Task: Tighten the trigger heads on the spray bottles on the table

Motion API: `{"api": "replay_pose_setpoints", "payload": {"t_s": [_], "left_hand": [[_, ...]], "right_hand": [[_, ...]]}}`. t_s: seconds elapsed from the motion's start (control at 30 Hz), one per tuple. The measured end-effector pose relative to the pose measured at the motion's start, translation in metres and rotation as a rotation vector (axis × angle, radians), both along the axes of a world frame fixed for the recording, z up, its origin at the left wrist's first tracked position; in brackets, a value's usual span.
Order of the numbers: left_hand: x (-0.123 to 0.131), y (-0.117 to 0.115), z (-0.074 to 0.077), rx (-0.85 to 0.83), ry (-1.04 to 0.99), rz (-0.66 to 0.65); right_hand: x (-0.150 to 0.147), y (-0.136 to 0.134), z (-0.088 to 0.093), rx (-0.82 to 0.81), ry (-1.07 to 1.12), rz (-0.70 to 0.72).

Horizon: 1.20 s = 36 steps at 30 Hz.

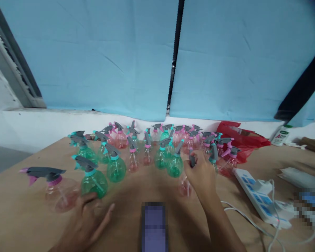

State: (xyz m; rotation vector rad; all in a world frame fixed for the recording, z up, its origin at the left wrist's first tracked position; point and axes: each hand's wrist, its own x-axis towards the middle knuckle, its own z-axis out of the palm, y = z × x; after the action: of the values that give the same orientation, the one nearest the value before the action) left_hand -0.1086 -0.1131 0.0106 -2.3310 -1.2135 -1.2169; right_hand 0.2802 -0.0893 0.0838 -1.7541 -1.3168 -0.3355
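Observation:
In the head view, my right hand (pixel 201 171) is closed around the grey trigger head of a pink spray bottle (pixel 185 187), whose clear round body shows below the fingers. My left hand (pixel 88 218) rests low at the left, its thumb apart from the partly bent fingers, and nothing shows in its grasp. Just beyond those fingers stands a green spray bottle (pixel 94 183) with a grey and teal head. Left of that is a pink spray bottle (pixel 61 196) with a grey and pink head. Whether my left fingertips touch either bottle I cannot tell.
Several more green and pink spray bottles (pixel 116 169) crowd the wooden table (pixel 136 224) toward the wall. A phone-like dark device (pixel 154 227) lies at the front. On the right are a white power strip (pixel 259 199) with cables, a red plastic bag (pixel 241 140) and a white bottle (pixel 281 135).

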Motion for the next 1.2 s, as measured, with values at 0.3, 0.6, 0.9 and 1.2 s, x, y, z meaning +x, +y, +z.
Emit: {"api": "replay_pose_setpoints", "payload": {"t_s": [0.3,0.6,0.9,1.2], "left_hand": [[0.095,0.023,0.031,-0.573,0.038,-0.292],[0.118,0.08,-0.003,-0.667,-0.418,-0.27],[0.125,0.076,-0.013,-0.691,-0.479,-0.34],[0.119,0.084,-0.023,-0.781,-0.504,-0.38]], "right_hand": [[-0.063,0.008,0.012,0.239,0.038,0.84],[-0.091,0.053,-0.042,0.322,0.507,0.934],[-0.089,0.061,-0.044,0.053,0.742,1.083],[-0.087,0.062,-0.032,-0.229,0.786,1.338]]}}
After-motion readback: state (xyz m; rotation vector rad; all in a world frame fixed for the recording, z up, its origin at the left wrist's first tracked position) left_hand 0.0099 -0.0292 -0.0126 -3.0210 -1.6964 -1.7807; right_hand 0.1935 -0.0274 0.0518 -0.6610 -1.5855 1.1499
